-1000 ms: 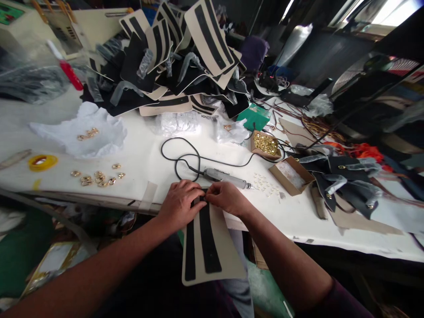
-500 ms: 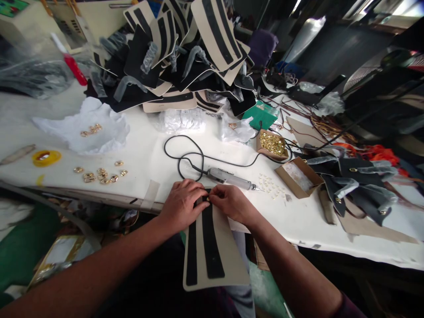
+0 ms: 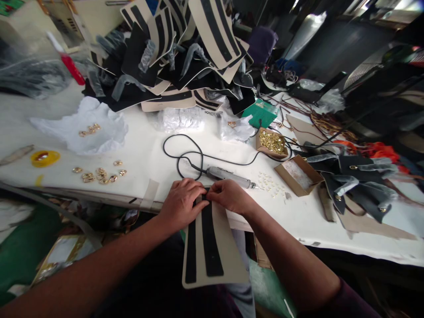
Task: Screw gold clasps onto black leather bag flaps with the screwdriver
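A beige panel with two black strips (image 3: 236, 260) hangs over the table's front edge towards my lap. My left hand (image 3: 183, 201) is closed on its far end, thumb lying across the black strip. Close beside it my right hand (image 3: 228, 196) pinches at the same strip, fingertips almost touching my left thumb. Whatever is between the right fingertips is hidden. Just beyond the hands lies a grey electric screwdriver (image 3: 228, 175) with a black cord, its tip pointing at scattered tiny gold pieces (image 3: 271, 183).
Similar panels (image 3: 215, 31) are heaped at the back. Gold-coloured metal fittings (image 3: 100, 173) lie on the left near a yellow tape roll (image 3: 45, 157). To the right stand a box of small gold parts (image 3: 271, 140), an open cardboard box (image 3: 300, 176) and black pieces with wrapped handles (image 3: 361, 176).
My right fingertips have shifted slightly at the strip, and the small gold glint between the hands is now covered. The panel and left hand stay nearly in place.
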A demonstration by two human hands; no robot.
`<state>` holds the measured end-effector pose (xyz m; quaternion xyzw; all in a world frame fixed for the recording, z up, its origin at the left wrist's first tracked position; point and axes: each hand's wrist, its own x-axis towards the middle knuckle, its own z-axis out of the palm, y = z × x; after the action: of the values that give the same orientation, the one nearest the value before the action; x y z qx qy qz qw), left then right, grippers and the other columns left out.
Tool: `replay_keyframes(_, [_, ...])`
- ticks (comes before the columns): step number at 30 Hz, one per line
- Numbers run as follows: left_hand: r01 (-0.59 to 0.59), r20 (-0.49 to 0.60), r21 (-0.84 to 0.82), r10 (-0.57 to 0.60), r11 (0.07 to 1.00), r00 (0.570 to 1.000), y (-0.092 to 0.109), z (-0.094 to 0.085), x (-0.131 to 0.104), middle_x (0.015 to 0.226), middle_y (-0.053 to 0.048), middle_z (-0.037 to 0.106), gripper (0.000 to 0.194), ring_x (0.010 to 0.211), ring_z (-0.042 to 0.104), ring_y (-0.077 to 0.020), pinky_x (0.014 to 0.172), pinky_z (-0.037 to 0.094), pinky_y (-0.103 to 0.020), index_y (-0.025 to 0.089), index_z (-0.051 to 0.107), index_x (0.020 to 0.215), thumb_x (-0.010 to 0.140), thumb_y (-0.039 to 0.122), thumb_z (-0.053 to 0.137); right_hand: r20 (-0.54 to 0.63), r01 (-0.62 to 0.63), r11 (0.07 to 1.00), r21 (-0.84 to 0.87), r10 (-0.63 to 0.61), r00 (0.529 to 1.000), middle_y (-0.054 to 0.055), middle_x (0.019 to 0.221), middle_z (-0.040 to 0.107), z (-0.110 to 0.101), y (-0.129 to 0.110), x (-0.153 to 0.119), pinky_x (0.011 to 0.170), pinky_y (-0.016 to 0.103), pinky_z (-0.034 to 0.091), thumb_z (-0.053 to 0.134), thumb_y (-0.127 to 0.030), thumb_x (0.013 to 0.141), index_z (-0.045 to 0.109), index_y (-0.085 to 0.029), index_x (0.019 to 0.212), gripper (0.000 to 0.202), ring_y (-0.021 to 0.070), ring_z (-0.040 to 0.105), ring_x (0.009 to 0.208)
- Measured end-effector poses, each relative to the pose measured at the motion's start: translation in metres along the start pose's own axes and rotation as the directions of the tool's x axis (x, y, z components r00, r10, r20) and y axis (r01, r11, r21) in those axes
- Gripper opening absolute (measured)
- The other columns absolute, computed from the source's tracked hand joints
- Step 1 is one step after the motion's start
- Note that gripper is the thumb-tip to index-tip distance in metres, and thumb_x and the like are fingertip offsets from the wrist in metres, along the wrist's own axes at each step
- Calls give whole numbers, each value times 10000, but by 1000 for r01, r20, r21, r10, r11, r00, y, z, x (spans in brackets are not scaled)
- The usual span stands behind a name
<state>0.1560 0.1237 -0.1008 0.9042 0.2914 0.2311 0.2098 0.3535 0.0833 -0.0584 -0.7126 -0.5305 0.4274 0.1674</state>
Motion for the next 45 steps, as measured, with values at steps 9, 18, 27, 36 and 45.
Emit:
replay_keyframes(9, [3,-11,-11,-3,1000,1000,-1,0,-1,1204,-61,728,197,1158,612,-283,941,460,-468,223,702,1091,927,315,760,-99,28,999,-31,-31,995,-39,665,622,7,4,-2,579,264,349,728,-250,785,675,-206,749,78,132,538,637])
replay_keyframes(18, [-14,-15,5,14,1000,1000,-1,1,-1,1210,-64,719,186,1153,608,-282,942,452,-464,233,705,1091,922,284,762,-218,-39,999,-6,36,975,-22,729,658,18,4,-12,583,255,341,729,-325,785,669,-217,779,124,145,571,679])
replay_keyframes(27, [-19,-13,6,19,1000,1000,-1,1,-2,1213,-59,715,188,1162,605,-277,962,448,-462,233,707,1104,932,295,756,-193,-4,999,37,11,981,-26,702,646,14,6,-13,590,254,363,730,-331,791,699,-209,776,126,141,564,665])
replay_keyframes(36, [-20,-11,5,20,1000,1000,-2,1,-1,1212,-57,714,180,1160,603,-275,956,443,-457,236,703,1099,938,301,751,-162,24,997,79,-10,987,-36,681,629,11,9,-13,589,255,356,723,-337,798,716,-193,784,145,134,544,663])
replay_keyframes(45, [-19,-20,1,19,1000,1000,-1,1,-1,1193,-56,718,150,1146,608,-272,934,450,-448,246,710,1086,946,291,739,-178,115,978,174,-83,981,-20,718,669,3,11,-19,618,273,413,685,-383,863,728,-192,815,201,142,564,660])
